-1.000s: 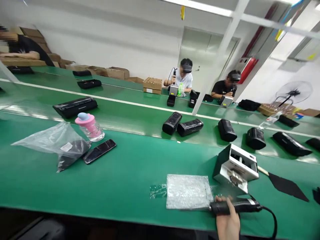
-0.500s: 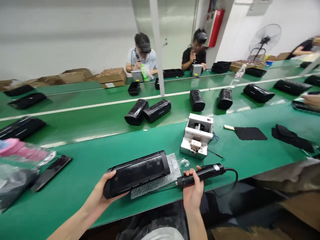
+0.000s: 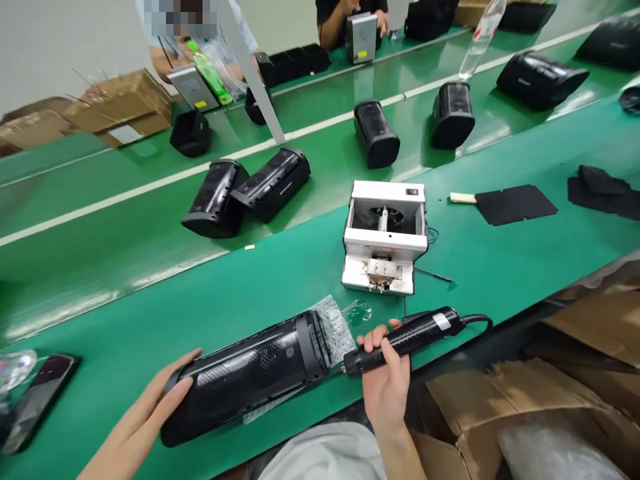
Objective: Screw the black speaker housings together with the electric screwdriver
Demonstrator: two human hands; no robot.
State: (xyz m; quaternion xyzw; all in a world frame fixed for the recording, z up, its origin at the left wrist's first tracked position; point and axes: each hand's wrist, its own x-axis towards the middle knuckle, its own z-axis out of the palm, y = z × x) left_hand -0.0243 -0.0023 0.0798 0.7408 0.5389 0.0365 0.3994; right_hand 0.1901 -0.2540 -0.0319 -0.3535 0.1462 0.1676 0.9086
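My left hand [image 3: 163, 407] is closed round the near-left end of a long black speaker housing [image 3: 240, 380], thumb on its top face. The housing has perforated patches and a ribbed right end, and it lies tilted over bubble wrap [image 3: 336, 327] on the green bench. My right hand [image 3: 385, 377] grips a black electric screwdriver [image 3: 417, 337] with a cable at its back end. Its bit points left, close to the housing's right end; whether they touch is hard to tell. Behind the screwdriver stands a white screw feeder [image 3: 385, 240].
A phone [image 3: 40, 400] lies at the left. Several black housings, including one [image 3: 377, 133], stand on the green conveyor [image 3: 150, 220]. A brush [image 3: 463, 198] and black sheet [image 3: 517, 205] lie at right, above cardboard boxes [image 3: 480, 407]. Two co-workers sit opposite, near a plastic bottle [image 3: 483, 40].
My view has tilted downward. The housing has turned, so its ribbed right end now shows, and it sits lower left. The screwdriver stays in my right hand, its bit nearer the housing's end.
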